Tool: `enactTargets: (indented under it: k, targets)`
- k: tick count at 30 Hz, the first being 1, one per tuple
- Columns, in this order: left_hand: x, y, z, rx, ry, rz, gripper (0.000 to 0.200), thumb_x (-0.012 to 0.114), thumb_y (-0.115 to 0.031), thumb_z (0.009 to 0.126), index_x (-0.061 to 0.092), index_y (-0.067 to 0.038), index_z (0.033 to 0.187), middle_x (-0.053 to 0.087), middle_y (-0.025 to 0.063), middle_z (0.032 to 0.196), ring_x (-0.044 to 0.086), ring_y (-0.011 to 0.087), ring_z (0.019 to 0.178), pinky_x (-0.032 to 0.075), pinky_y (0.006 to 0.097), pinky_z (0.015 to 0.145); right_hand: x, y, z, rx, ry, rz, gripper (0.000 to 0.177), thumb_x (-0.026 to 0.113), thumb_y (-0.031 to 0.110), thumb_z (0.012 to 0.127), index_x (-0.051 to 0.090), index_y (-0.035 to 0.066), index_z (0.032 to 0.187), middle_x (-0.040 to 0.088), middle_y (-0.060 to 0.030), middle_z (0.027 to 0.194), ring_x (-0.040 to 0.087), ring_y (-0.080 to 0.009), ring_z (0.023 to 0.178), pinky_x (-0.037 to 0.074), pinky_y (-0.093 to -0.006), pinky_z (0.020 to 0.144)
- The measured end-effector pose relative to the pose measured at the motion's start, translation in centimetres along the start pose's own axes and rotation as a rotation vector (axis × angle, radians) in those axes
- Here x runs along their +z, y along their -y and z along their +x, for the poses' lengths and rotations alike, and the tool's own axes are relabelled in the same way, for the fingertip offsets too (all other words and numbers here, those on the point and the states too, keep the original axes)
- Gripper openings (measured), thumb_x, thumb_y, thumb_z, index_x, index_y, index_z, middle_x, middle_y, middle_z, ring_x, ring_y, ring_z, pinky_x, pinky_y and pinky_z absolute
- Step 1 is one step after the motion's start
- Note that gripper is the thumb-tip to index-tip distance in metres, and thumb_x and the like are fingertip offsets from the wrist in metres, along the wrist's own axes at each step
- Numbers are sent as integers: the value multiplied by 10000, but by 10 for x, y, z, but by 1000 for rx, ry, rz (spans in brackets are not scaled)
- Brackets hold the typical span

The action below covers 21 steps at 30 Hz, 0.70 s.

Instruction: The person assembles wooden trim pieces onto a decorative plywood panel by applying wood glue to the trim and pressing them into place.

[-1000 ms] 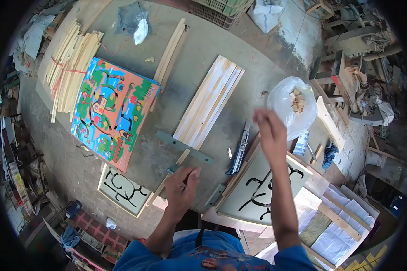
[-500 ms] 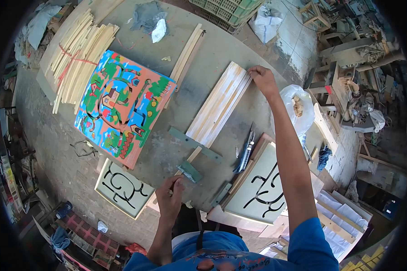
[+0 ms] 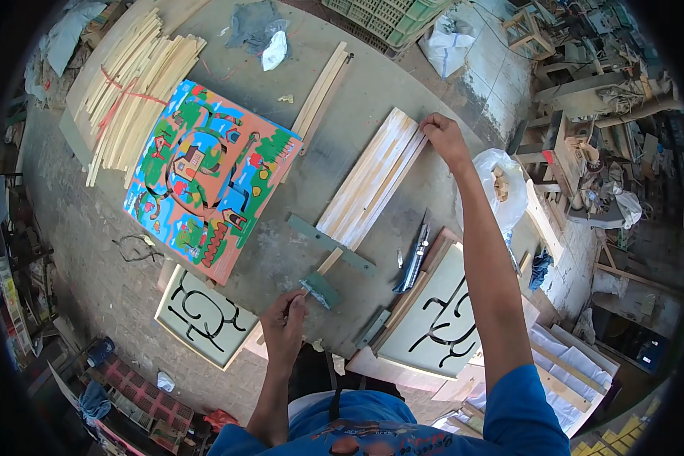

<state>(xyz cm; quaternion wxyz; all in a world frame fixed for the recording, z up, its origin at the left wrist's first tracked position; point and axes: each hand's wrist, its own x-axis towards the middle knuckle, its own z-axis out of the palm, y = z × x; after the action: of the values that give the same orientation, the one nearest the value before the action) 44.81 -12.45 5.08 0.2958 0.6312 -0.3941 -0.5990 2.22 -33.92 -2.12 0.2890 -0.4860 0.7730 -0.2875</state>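
Observation:
Several wooden strips, whitish on top, lie side by side on the table. At their far right end, my right hand is closed with its fingertips on the end of the outermost strip. A green bar crosses their near end. From that bar a narrow piece of wood runs to a small green block. My left hand is closed in a pinch just below this block, in line with the narrow wood; its fingertips seem to grip the end, partly hidden.
Left of the strips lies a colourful printed board, beside a tied bundle of wooden sticks. A utility knife rests right of the green bar. Boards with black curved slots sit at the near edge. A plastic bag holds wood pieces.
The view has shifted slightly. My left hand's fingers have come a little closer to the small green block. My right hand stays at the far end of the strips.

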Motion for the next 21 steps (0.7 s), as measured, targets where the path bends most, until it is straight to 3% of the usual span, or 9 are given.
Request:
enactTargets:
  k: [7, 14, 21]
  targets:
    - [2, 3, 3, 12, 3, -40, 196, 580, -117, 985, 688, 28, 1061, 614, 26, 727, 536, 74, 670, 427, 230, 622, -5, 8, -6, 47, 3, 146, 212, 636, 190, 823, 700, -5, 878, 637, -37, 722, 550, -116, 678, 438, -282, 640]
    - [6, 9, 1, -8, 18, -94, 207, 572, -131, 991, 689, 25, 1059, 595, 23, 718, 515, 72, 658, 404, 228, 604, -4, 11, -6, 84, 13, 146, 206, 644, 202, 830, 694, 4, 858, 616, -19, 708, 532, -107, 675, 423, -283, 626]
    - [7, 10, 2, -20, 29, -92, 208, 572, -133, 991, 693, 20, 1065, 592, 14, 708, 510, 69, 647, 397, 223, 594, -4, 15, -13, 68, 45, 235, 230, 601, 168, 840, 719, 5, 952, 657, -10, 845, 550, -106, 822, 420, -244, 769]
